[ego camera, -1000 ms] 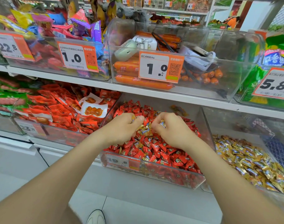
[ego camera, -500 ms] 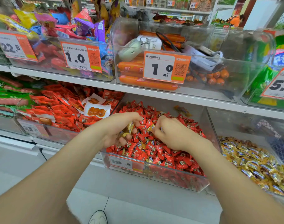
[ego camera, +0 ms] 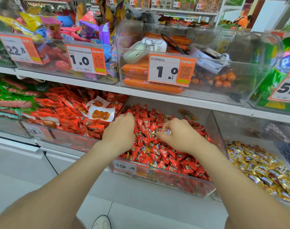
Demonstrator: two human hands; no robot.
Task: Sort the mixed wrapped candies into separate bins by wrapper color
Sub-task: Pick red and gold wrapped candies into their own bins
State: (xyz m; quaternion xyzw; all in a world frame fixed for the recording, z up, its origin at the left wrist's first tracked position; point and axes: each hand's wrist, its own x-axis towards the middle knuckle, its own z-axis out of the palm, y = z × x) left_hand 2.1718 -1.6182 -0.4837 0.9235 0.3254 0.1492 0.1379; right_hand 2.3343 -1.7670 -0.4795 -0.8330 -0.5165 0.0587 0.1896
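Candies, mixed: red candies (ego camera: 165, 156) heap in the middle bin (ego camera: 182, 183), clear plastic, lower shelf, with a price tag (ego camera: 130, 167) on its near wall. A few gold wrappers (ego camera: 153, 164) show among the red. Next over, the right bin (ego camera: 243, 128) holds gold candies (ego camera: 256, 164), piled toward its near end. Both hands are in the middle bin on top of the heap, close together but apart. At the bin's left side the left hand (ego camera: 120, 131) lies knuckles up, fingers curled down into the red candies; cannot tell whether it holds anything. To its right the right hand (ego camera: 180, 138) has bent fingers, thumb and fingertips pinching a gold candy (ego camera: 168, 132) just above the heap. Left of the middle bin sits a bin of red packets (ego camera: 66, 113). Shelf above: sausages (ego camera: 150, 85) in another clear bin. A shoe (ego camera: 102, 223) shows on the floor at the near edge.
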